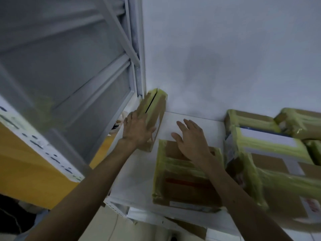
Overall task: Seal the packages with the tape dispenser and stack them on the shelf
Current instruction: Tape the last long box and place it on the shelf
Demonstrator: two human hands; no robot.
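Package standing upright (153,115) on its narrow edge is the one being handled. The left hand's fingers (137,117) lie straight and flat against its left face, curled around nothing and only pressing or steadying it. The left hand (137,131) covers the near end of that face.

To the right of the upright package, the right hand (191,138) is spread and relaxed and holds nothing. It is over the far edge of a flat package (182,181), but I cannot tell whether it touches it. Farther right of the upright package is a heap of taped packages (271,148).

The upright package stands at the back left corner of the white shelf (135,171), close to the wall (225,58) and just right of the metal post (140,66).

The risk is tipping. On so thin an edge, once the palm lifts it could fall right onto the bare board, or slide left past the post where the shelf ends. A dark slit runs along its top seam, so the seal may be weak there.
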